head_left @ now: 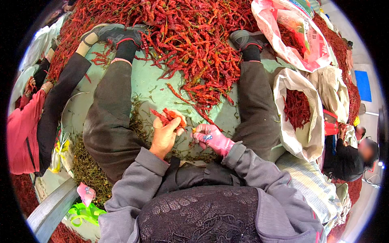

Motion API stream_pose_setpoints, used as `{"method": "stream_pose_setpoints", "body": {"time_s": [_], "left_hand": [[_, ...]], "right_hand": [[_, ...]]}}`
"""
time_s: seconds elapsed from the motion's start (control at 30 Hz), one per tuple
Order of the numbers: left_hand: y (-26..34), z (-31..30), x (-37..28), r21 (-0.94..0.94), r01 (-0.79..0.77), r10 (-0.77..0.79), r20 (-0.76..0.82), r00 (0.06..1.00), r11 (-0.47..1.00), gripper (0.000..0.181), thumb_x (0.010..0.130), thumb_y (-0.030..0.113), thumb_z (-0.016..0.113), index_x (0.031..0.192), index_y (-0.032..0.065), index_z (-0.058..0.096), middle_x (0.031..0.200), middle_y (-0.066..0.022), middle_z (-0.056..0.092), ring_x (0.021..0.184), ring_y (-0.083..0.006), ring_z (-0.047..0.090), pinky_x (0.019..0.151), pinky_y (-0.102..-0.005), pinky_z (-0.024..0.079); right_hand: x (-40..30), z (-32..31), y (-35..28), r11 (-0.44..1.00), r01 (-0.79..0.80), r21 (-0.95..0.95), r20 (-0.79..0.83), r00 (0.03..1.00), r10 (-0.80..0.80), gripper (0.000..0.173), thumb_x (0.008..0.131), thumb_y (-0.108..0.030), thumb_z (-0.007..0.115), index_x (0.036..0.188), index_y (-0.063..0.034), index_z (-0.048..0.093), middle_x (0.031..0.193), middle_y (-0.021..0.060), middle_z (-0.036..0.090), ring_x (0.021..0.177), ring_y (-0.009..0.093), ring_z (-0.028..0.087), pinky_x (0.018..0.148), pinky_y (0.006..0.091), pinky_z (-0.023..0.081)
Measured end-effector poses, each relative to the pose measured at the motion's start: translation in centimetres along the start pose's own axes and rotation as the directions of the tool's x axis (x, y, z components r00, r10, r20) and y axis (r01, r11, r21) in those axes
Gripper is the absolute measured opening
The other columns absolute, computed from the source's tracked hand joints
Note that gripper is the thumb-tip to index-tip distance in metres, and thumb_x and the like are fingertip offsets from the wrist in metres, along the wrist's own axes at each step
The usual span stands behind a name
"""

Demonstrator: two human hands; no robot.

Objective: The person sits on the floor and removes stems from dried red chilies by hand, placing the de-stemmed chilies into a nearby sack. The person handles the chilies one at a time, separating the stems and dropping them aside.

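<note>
My bare left hand point(165, 135) is closed around a few dried red chilies point(168, 118), whose ends stick out past the thumb and fingers. Beside it, my right hand point(212, 137) wears a pink patterned glove. Its thumb and fingertips pinch a small yellowish chili stem point(194, 130); part of it is hidden by the fingers. Between my outstretched legs, a big heap of dried red chilies point(188, 39) narrows toward my hands. Loose stems point(179, 104) are scattered over the pale green floor sheet point(149, 77) below.
Open woven sacks point(317, 121) point(261, 18) holding chilies stand along my right leg. Discarded stems point(88, 167) pile up by my left thigh, near a pink glove point(86, 194) and a green strap point(86, 214). One person point(27, 124) sits at left, another point(345, 161) at far right.
</note>
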State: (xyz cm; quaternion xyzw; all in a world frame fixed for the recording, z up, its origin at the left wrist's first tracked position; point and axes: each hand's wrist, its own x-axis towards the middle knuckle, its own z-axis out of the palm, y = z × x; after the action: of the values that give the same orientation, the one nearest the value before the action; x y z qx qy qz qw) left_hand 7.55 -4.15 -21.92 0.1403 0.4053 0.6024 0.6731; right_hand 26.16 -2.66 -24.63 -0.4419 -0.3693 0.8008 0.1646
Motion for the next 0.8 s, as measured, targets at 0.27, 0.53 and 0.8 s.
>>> {"method": "stream_pose_setpoints", "body": {"time_s": [0.27,0.53,0.8], "left_hand": [[0.0,-0.7,0.1,0.244,-0.035,-0.005,0.161,0.987,0.969,0.008,0.084,0.008,0.060,0.089,0.0048,0.055,0.076,-0.0039,0.058,0.063,-0.0092,0.052,0.049,-0.0213,0.039],[-0.7,0.2,-0.3,0.805,-0.328,0.019,0.367,0.930,0.494,0.009,0.077,0.003,0.065,0.078,-0.0004,0.056,0.069,0.0002,0.056,0.063,-0.0070,0.049,0.057,-0.0245,0.042],[-1.8,-0.3,-0.3,0.600,-0.184,0.062,0.219,0.974,0.778,0.007,0.077,0.000,0.062,0.075,0.0000,0.055,0.068,0.0014,0.054,0.065,-0.0072,0.049,0.058,-0.0246,0.042]], "right_hand": [[-1.2,1.2,-2.6,0.982,0.153,0.110,0.006,0.988,-0.154,0.008,0.087,-0.010,0.056,0.082,-0.0034,0.053,0.076,0.0048,0.058,0.048,0.007,0.046,0.049,0.0207,0.039],[-1.2,1.5,-2.1,0.851,0.305,-0.427,-0.023,0.937,-0.347,0.012,0.084,-0.009,0.061,0.076,-0.0007,0.056,0.063,-0.0022,0.049,0.058,0.006,0.041,0.051,0.0233,0.036],[-1.8,2.7,-3.0,0.936,0.165,-0.312,-0.090,0.975,-0.202,0.010,0.082,-0.007,0.060,0.076,-0.0007,0.054,0.063,0.0011,0.049,0.058,0.008,0.043,0.052,0.0262,0.039]]}}
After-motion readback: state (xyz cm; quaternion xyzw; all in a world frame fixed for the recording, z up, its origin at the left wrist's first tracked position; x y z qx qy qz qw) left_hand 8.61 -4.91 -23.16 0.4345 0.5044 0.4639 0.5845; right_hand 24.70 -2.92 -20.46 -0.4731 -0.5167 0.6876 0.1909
